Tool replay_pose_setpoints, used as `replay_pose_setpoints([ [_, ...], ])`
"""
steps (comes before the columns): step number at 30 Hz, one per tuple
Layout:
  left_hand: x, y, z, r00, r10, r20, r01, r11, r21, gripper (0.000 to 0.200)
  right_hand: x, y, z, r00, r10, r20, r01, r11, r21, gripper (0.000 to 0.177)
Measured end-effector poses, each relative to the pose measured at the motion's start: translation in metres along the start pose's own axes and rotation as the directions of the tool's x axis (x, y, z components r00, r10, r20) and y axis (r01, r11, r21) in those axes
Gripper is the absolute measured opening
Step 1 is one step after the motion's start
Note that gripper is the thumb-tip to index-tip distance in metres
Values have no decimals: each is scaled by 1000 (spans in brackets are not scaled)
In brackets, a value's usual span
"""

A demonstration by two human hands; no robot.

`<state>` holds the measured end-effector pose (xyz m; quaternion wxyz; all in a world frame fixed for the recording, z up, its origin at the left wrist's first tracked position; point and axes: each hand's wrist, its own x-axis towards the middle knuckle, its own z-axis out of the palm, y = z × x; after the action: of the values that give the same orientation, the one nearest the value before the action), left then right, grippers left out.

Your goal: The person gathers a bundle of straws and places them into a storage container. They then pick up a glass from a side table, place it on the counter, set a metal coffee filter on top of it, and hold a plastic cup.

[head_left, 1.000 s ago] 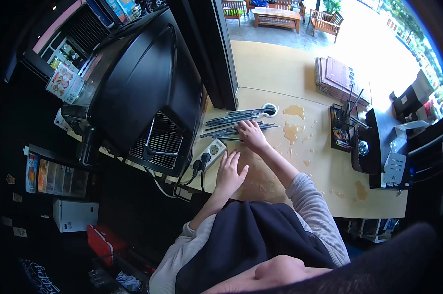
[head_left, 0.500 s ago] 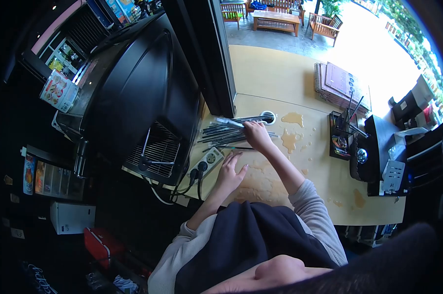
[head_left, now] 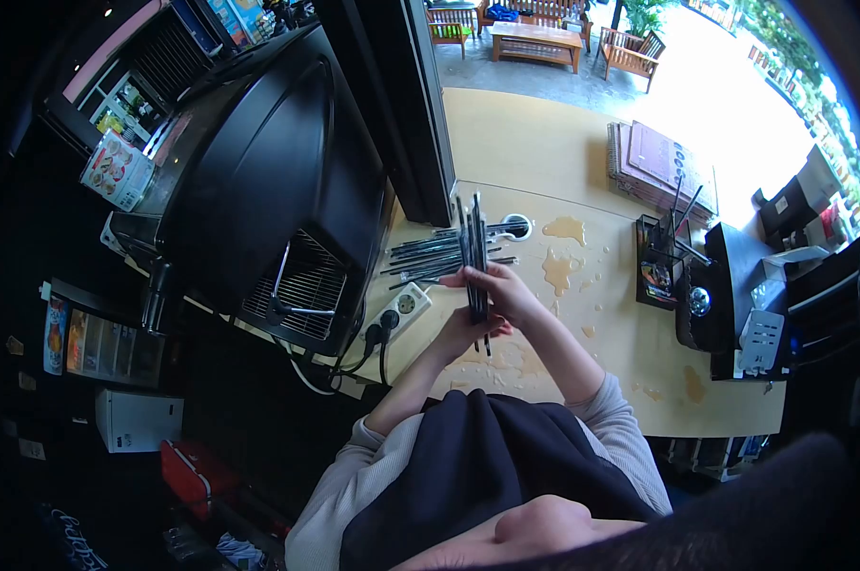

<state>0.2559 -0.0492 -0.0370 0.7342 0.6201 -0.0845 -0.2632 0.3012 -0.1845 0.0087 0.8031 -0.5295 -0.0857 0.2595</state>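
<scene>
A bundle of thin black sticks that look like drinking straws point(head_left: 474, 238) stands nearly upright in my two hands. My right hand point(head_left: 508, 297) is closed around its middle. Lower down, the fingers of my left hand point(head_left: 460, 335) wrap its bottom end, partly hidden by the bundle. Behind them on the table, more loose black straws point(head_left: 418, 255) lie in a pile. At the pile's right end is a round white cup point(head_left: 516, 226), with straws reaching to its mouth; it seems to lie on its side.
Puddles of liquid point(head_left: 558, 272) spot the wooden table point(head_left: 630, 333). A power strip point(head_left: 410, 303) with black plugs lies left of my hands, beside a large black machine point(head_left: 258, 181). To the right are a black mesh organizer point(head_left: 654, 262) and stacked flat boards point(head_left: 653, 162).
My right hand has come back toward me with the straws, which have swung from lying sideways to upright. My left hand has moved from the table onto their lower end.
</scene>
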Motion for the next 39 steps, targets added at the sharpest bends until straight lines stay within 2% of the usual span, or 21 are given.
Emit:
replay_pose_setpoints([
  [1, -1, -5, 0, 1000, -1, 1, 1, 1000, 0, 32, -3, 7, -1, 999, 38, 7, -38, 999, 32, 36],
  [3, -1, -12, -1, 990, -114, 83, 119, 991, -63, 36, -9, 14, -6, 999, 45, 3, -45, 999, 26, 35],
  [4, -5, -10, 3, 991, -129, 34, 131, 989, -60, 34, -12, 16, -8, 999, 42, -15, -43, 998, -35, 34],
  [6, -7, -17, 1, 988, -137, 65, 144, 983, -116, 32, -15, 18, -13, 999, 37, -36, -40, 995, -91, 34],
  [9, -8, -22, -1, 979, -137, 151, 169, 959, -227, 29, -10, 13, -30, 997, 5, 71, 7, 986, -166, 32],
  [11, -10, -22, 0, 971, -126, 203, 181, 943, -280, 28, -5, -11, -30, 1000, 26, -5, -27, 994, -102, 40],
  [13, -13, -23, 1, 941, -94, 325, 184, 949, -258, 27, 5, -32, -30, 988, -143, -64, 147, 987, 58, 48],
  [14, -15, -24, 3, 942, -94, 323, 182, 949, -257, 27, 10, -46, -31, 978, -175, -112, 186, 978, 95, 51],
  [17, -18, -26, 11, 909, -80, 408, 202, 943, -266, 29, 22, -65, -41, 903, -426, -58, 416, 900, -132, 47],
  [19, -20, -25, 13, 895, -60, 441, 189, 949, -254, 29, 23, -69, -42, 911, -412, -20, 400, 895, -199, 43],
  [21, -22, -22, 12, 899, -79, 430, 190, 956, -223, 29, 25, -64, -47, 946, -318, 70, 319, 864, -389, 40],
  [22, -24, -21, 11, 905, -86, 417, 184, 962, -202, 29, 26, -60, -47, 950, -307, 50, 291, 821, -491, 38],
  [26, -21, -27, 6, 913, -100, 395, 173, 973, -153, 27, 18, -47, -41, 977, -212, 40, 199, 818, -539, 34],
  [31, -22, -22, 12, 932, -89, 352, 150, 977, -151, 29, 10, -32, -38, 967, -239, 84, 245, 800, -548, 36],
  [33, -24, -19, 15, 932, -94, 349, 160, 973, -168, 29, 9, -25, -39, 962, -245, 119, 263, 719, -643, 35],
  [34, -25, -17, 17, 931, -110, 348, 188, 963, -196, 29, 9, -25, -43, 974, -177, 141, 226, 722, -654, 33],
  [35, -26, -17, 18, 929, -128, 347, 214, 951, -223, 29, 10, -20, -41, 973, -181, 140, 228, 722, -653, 33],
  [36, -26, -18, 17, 929, -129, 347, 214, 952, -219, 29, 10, -15, -36, 955, -293, 49, 285, 858, -426, 34],
  [37, -26, -20, 16, 940, -110, 322, 199, 945, -258, 28, 8, -12, -32, 926, -372, -68, 357, 918, -171, 37],
  [38, -26, -22, 15, 951, -93, 294, 184, 937, -298, 27, 2, -8, -29, 925, -374, -66, 359, 918, -169, 37],
  [39, -27, -21, 14, 952, -93, 292, 183, 938, -296, 27, -7, -9, -24, 929, -321, -184, 318, 947, -46, 39],
])
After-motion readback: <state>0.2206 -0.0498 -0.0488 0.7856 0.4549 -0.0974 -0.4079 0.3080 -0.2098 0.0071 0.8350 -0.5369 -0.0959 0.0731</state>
